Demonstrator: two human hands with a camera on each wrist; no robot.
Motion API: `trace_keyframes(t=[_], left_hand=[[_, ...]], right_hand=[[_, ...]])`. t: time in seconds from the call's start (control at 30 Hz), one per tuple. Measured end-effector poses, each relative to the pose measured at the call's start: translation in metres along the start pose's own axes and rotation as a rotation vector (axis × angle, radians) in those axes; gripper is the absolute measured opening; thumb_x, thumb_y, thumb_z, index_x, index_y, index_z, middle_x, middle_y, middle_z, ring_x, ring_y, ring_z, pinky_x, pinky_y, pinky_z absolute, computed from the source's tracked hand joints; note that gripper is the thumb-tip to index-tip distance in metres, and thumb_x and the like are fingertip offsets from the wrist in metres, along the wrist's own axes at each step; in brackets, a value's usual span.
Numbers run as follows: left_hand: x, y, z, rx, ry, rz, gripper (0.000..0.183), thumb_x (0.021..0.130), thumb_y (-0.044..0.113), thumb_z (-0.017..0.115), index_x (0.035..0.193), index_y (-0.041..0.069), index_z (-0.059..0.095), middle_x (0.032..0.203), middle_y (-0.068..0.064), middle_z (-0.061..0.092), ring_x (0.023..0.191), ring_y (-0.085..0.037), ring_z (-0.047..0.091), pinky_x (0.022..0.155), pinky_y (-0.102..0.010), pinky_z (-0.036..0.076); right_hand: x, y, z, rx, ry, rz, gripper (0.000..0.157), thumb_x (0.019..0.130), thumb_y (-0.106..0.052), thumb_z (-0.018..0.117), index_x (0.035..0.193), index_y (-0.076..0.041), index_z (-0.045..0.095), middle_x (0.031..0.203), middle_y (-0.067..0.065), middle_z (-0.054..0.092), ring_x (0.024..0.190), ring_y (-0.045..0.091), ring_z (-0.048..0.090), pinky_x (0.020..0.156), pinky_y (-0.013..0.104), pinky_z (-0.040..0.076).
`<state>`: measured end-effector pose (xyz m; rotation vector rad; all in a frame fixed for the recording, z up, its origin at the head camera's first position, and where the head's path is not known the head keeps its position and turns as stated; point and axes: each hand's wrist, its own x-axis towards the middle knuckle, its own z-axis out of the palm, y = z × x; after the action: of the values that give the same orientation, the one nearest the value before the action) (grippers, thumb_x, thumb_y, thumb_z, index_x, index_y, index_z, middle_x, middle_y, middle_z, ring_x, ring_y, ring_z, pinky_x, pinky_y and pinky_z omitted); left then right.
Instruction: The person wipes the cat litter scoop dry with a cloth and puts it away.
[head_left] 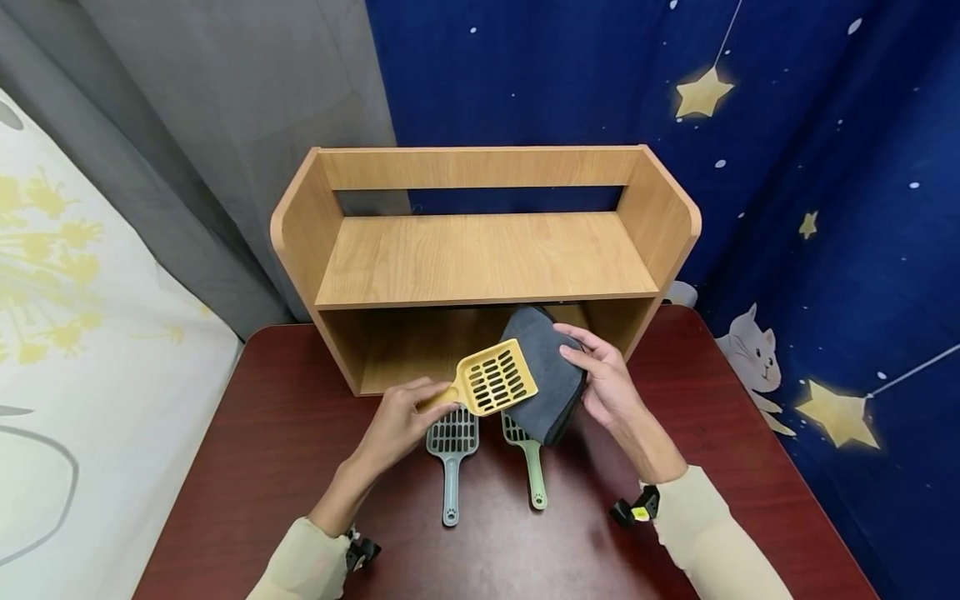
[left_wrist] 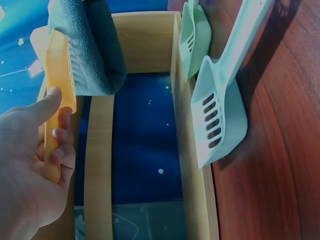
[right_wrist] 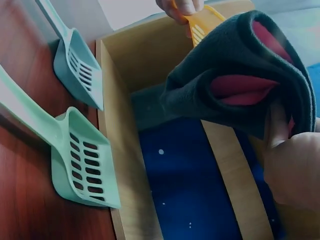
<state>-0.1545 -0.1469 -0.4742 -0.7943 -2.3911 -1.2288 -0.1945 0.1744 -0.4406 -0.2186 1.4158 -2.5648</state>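
Observation:
My left hand (head_left: 405, 423) grips the handle of a yellow slotted litter scoop (head_left: 495, 379), held up over the table with its head toward the right. In my right hand (head_left: 611, 387) is a folded dark grey cloth (head_left: 551, 367), pinched at its right edge; pinkish red inner faces show between the folds of the cloth (right_wrist: 245, 87) in the right wrist view. The scoop's head overlaps the cloth in the head view. Below them on the table lie a blue-grey litter scoop (head_left: 452, 467) and a green litter scoop (head_left: 534, 471), handles toward me; the cloth partly hides the green one's head.
A light wood two-tier shelf (head_left: 487, 258) stands on the dark red table (head_left: 300, 467) behind the scoops. Grey (head_left: 240, 108) and blue star-patterned curtains (head_left: 825, 167) hang behind it. At the left is a white cloth (head_left: 90, 375) with a yellow print.

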Motion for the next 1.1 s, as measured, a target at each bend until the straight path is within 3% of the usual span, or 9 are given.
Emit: trace_keyframes(t=[0.2,0.43,0.63,0.8,0.97,1.1], left_hand=[[0.003,0.003,0.006,-0.069,0.030,-0.013,0.033,0.085,0.001,0.087,0.116,-0.008,0.078,0.088,-0.006,0.073,0.072,-0.007,0.055,0.061,-0.021,0.050],[0.012,0.010,0.011,-0.117,0.050,-0.063,0.033,0.088,0.006,0.086,0.118,-0.005,0.078,0.094,-0.007,0.076,0.077,-0.012,0.061,0.065,-0.023,0.052],[0.015,0.013,0.011,-0.112,0.048,-0.067,0.032,0.088,0.006,0.086,0.118,-0.005,0.078,0.096,-0.008,0.077,0.079,-0.013,0.062,0.068,-0.021,0.051],[0.012,0.012,0.008,-0.084,0.024,-0.047,0.034,0.087,0.005,0.086,0.119,-0.006,0.078,0.096,-0.008,0.076,0.080,-0.013,0.062,0.069,-0.023,0.052],[0.009,0.008,0.003,-0.062,-0.007,-0.034,0.037,0.088,0.006,0.086,0.121,-0.005,0.077,0.096,-0.007,0.076,0.081,-0.014,0.064,0.070,-0.027,0.055],[0.005,0.004,-0.002,-0.034,-0.021,-0.035,0.037,0.087,0.006,0.086,0.121,-0.006,0.076,0.099,-0.009,0.078,0.084,-0.014,0.068,0.072,-0.028,0.058]], right_hand=[[0.004,0.017,0.005,0.022,0.026,0.013,0.034,0.108,0.004,0.051,0.134,-0.009,0.069,0.129,0.009,0.069,0.110,0.021,0.073,0.088,0.034,0.061],[0.007,0.047,0.024,0.052,0.045,0.053,0.038,0.108,0.006,0.042,0.144,0.000,0.053,0.116,0.004,0.073,0.099,0.012,0.071,0.084,0.025,0.059],[0.008,0.063,0.035,0.065,0.117,0.097,0.033,0.106,0.007,0.042,0.136,0.001,0.055,0.101,0.000,0.073,0.093,0.010,0.070,0.082,0.025,0.058],[0.007,0.055,0.027,0.018,0.029,0.079,0.051,0.098,0.016,0.038,0.147,0.005,0.048,0.108,0.001,0.072,0.092,0.009,0.069,0.080,0.023,0.058],[0.005,0.035,0.015,-0.003,-0.026,0.031,0.037,0.106,0.009,0.047,0.125,-0.013,0.071,0.120,0.005,0.071,0.102,0.015,0.073,0.083,0.028,0.061],[0.003,0.016,0.008,-0.007,-0.039,0.000,0.037,0.106,0.007,0.052,0.125,-0.016,0.074,0.128,0.007,0.067,0.108,0.020,0.073,0.087,0.034,0.061]])
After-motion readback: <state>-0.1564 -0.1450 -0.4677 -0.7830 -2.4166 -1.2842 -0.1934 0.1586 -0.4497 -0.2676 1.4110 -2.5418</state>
